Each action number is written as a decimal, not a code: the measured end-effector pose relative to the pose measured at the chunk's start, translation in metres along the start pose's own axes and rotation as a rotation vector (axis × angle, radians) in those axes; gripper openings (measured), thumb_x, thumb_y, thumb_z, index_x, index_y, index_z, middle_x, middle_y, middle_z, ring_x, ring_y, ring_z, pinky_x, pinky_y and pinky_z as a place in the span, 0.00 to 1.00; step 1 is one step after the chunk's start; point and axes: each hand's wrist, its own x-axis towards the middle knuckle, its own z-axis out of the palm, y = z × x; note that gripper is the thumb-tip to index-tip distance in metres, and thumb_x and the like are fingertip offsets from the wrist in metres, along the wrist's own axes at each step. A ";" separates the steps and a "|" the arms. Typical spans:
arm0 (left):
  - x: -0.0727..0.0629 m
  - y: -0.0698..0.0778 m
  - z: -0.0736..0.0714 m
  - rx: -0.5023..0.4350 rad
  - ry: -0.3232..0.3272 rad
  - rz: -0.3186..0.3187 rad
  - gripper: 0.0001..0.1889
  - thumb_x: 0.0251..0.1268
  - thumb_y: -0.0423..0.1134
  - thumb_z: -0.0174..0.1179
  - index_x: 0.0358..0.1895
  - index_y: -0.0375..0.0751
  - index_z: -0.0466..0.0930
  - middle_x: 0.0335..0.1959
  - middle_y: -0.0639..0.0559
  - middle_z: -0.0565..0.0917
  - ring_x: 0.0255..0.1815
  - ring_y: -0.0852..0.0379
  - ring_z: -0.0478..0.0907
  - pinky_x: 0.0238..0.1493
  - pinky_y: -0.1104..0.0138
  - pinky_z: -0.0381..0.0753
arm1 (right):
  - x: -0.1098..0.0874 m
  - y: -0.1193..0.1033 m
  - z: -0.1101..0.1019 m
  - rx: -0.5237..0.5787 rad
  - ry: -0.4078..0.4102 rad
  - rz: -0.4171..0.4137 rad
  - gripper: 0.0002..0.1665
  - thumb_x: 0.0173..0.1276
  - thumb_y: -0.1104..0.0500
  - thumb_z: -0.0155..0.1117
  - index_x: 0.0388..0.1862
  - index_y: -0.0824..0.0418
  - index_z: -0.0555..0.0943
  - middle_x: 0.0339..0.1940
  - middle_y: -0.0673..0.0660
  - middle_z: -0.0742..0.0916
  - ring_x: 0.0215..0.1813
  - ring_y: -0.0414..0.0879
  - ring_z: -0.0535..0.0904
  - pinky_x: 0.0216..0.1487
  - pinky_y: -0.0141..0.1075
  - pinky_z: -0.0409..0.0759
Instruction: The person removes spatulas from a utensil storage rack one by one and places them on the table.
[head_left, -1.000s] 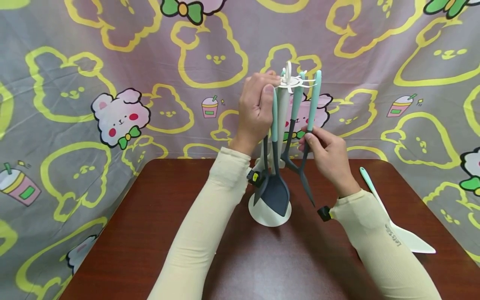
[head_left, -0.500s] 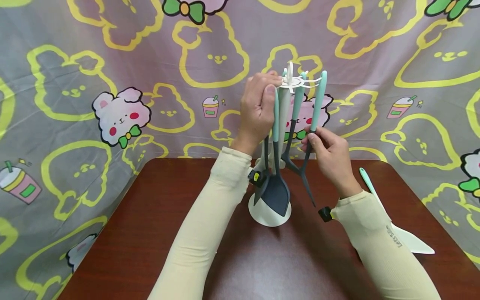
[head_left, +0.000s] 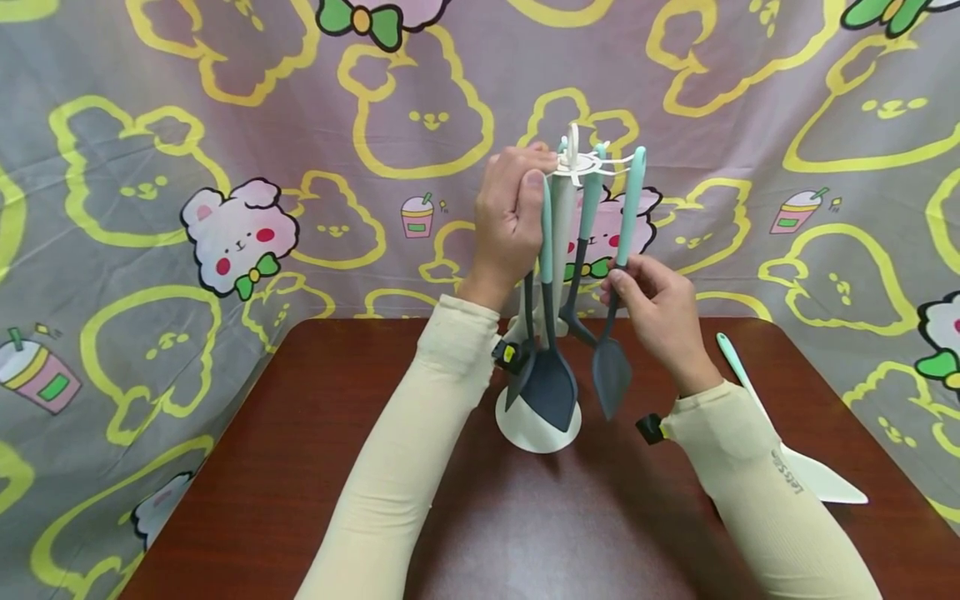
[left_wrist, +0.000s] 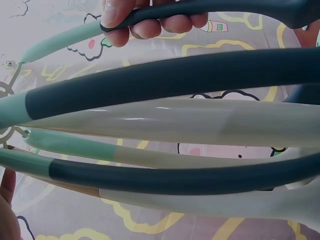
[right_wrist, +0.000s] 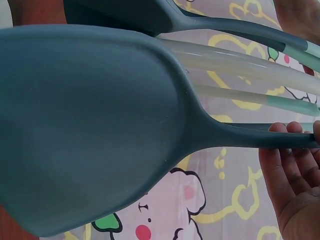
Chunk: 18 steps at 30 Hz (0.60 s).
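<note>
A white utensil rack (head_left: pixel 564 221) stands near the middle of the table on a round base, with several mint-handled utensils hanging from its hooks. My left hand (head_left: pixel 512 212) grips the rack at its top ring. With my right hand (head_left: pixel 658 312) I pinch a spatula (head_left: pixel 612 375) low on its dark shaft, thumb and fingers on opposite sides. Its mint handle reaches up to a hook tip; whether the hook passes through the hole, I cannot tell. In the right wrist view the solid blade (right_wrist: pixel 100 120) fills the left side. Another dark spatula (head_left: pixel 550 392) hangs at the front.
A white, pointed-bladed utensil (head_left: pixel 825 479) with a mint handle lies on the right of the brown table (head_left: pixel 322 467), partly behind my right sleeve. A patterned cloth (head_left: pixel 420 275) hangs behind the table.
The spatula in my right hand has turned, its blade going from nearly edge-on to broad side towards the head camera. Its handle top swung slightly right, then back left. My left hand keeps its grip.
</note>
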 end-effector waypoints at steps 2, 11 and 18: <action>0.000 0.000 0.000 -0.004 0.005 0.004 0.14 0.71 0.32 0.44 0.40 0.30 0.82 0.41 0.37 0.84 0.52 0.43 0.80 0.66 0.68 0.72 | 0.000 -0.001 -0.001 -0.005 0.004 0.001 0.15 0.74 0.57 0.59 0.49 0.67 0.81 0.30 0.45 0.85 0.33 0.34 0.84 0.40 0.23 0.83; 0.002 0.001 0.000 -0.021 0.012 0.017 0.14 0.70 0.31 0.45 0.40 0.29 0.82 0.40 0.37 0.85 0.52 0.43 0.80 0.66 0.67 0.72 | 0.000 0.000 -0.009 -0.014 0.025 -0.006 0.14 0.73 0.58 0.60 0.49 0.68 0.81 0.30 0.45 0.85 0.32 0.35 0.84 0.37 0.23 0.83; 0.000 0.000 -0.001 -0.015 0.006 0.004 0.14 0.71 0.31 0.44 0.40 0.30 0.82 0.40 0.37 0.84 0.52 0.43 0.79 0.66 0.68 0.72 | -0.002 0.002 -0.013 -0.039 0.040 0.012 0.15 0.72 0.57 0.61 0.49 0.67 0.82 0.29 0.38 0.84 0.32 0.33 0.84 0.37 0.23 0.83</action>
